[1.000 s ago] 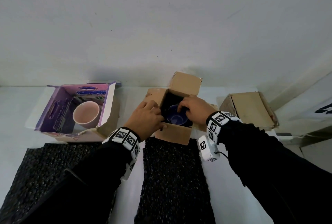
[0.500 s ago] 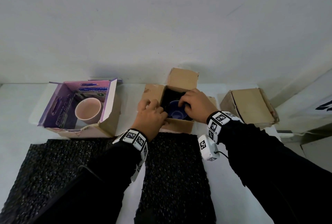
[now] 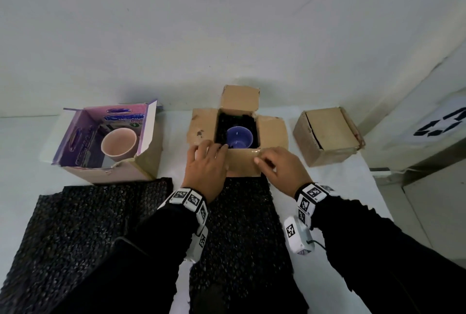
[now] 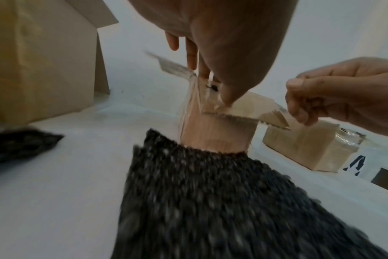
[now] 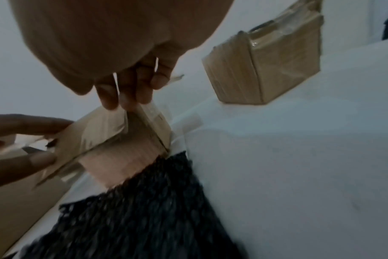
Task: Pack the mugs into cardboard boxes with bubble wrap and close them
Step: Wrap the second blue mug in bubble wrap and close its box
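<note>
A blue mug [image 3: 239,137] stands in the open middle cardboard box [image 3: 272,132], which is lined with black bubble wrap. My left hand [image 3: 214,150] pinches the left end of the box's near flap [image 3: 242,160], thumb under and fingers over. My right hand [image 3: 262,160] pinches the same flap's right end with curled fingers. The left wrist view shows both hands on the near flap [image 4: 239,108], and so does the right wrist view, with the flap [image 5: 100,129] raised a little. A pink mug [image 3: 118,142] sits in an open purple box [image 3: 75,134] at the left.
A closed, taped cardboard box [image 3: 327,134] stands at the right. Two black bubble wrap sheets lie in front, one at the left [image 3: 75,225], one under my wrists [image 3: 239,225]. A wall stands close behind the boxes. The white table's edge [image 3: 378,187] runs along the right.
My right hand has come out of the box and let go of the blue mug. Both hands have drawn back to the near flap and taken hold of it.
</note>
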`<control>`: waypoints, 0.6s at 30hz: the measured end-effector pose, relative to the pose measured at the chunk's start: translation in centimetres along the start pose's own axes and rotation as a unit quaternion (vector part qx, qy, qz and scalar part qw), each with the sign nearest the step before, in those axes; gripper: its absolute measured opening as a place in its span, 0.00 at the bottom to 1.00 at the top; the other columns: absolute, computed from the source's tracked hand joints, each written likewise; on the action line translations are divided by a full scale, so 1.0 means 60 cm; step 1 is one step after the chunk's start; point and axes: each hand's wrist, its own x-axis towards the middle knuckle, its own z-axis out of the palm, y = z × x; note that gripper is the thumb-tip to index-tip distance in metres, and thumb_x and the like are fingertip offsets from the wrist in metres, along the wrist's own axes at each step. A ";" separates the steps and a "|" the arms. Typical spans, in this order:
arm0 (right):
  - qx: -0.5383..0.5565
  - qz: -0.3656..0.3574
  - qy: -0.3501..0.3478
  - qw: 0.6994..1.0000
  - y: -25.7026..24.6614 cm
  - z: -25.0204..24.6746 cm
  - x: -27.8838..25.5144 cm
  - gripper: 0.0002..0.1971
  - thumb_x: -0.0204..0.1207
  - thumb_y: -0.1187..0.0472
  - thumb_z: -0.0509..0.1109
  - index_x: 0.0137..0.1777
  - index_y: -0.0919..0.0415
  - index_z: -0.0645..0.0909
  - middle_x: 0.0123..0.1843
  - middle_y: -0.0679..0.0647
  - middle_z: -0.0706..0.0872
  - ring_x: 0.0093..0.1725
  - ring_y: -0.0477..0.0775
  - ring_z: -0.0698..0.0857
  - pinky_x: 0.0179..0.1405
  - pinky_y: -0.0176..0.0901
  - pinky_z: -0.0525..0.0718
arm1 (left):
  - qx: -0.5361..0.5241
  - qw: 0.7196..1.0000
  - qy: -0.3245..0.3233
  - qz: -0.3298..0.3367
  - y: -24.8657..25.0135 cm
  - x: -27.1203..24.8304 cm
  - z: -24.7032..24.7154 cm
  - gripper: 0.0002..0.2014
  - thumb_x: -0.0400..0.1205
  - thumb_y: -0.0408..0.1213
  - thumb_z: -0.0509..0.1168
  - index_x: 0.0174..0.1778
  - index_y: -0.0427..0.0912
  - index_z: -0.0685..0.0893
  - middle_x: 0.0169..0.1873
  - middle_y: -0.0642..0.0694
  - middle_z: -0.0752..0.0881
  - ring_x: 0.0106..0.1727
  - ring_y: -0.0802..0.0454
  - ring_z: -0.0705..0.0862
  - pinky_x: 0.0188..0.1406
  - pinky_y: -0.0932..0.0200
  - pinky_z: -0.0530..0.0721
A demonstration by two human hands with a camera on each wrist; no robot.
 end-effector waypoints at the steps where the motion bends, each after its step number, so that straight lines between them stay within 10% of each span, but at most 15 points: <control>1: -0.002 0.025 -0.023 0.999 -0.006 0.009 -0.015 0.14 0.83 0.49 0.62 0.36 0.52 0.73 0.34 0.47 0.78 0.37 0.51 0.77 0.34 0.46 0.74 | -0.014 1.000 0.003 0.002 0.004 -0.017 0.000 0.27 0.74 0.46 0.66 0.70 0.43 0.77 0.66 0.44 0.79 0.69 0.41 0.73 0.64 0.43 0.67; 6: -0.128 0.232 -0.186 0.946 -0.037 0.054 -0.076 0.27 0.75 0.30 0.60 0.50 0.55 0.78 0.43 0.53 0.86 0.45 0.57 0.85 0.41 0.46 0.81 | -0.047 0.993 -0.108 0.022 0.011 -0.103 0.000 0.26 0.74 0.58 0.62 0.67 0.52 0.77 0.63 0.49 0.77 0.63 0.44 0.75 0.58 0.46 0.72; 11: -0.162 0.289 -0.182 0.926 -0.066 0.077 -0.101 0.32 0.71 0.33 0.69 0.66 0.57 0.73 0.55 0.55 0.86 0.58 0.59 0.82 0.53 0.50 0.78 | -0.106 0.946 -0.301 0.057 -0.006 -0.153 0.025 0.34 0.74 0.61 0.67 0.75 0.53 0.68 0.70 0.50 0.70 0.70 0.48 0.69 0.67 0.48 0.74; 18: 0.061 0.291 -0.097 0.950 -0.097 0.075 -0.105 0.09 0.75 0.54 0.71 0.44 0.57 0.76 0.40 0.53 0.82 0.42 0.56 0.81 0.41 0.46 0.75 | -0.123 0.955 -0.270 0.031 -0.002 -0.171 0.033 0.37 0.73 0.71 0.58 0.72 0.52 0.73 0.69 0.49 0.71 0.69 0.47 0.71 0.64 0.48 0.78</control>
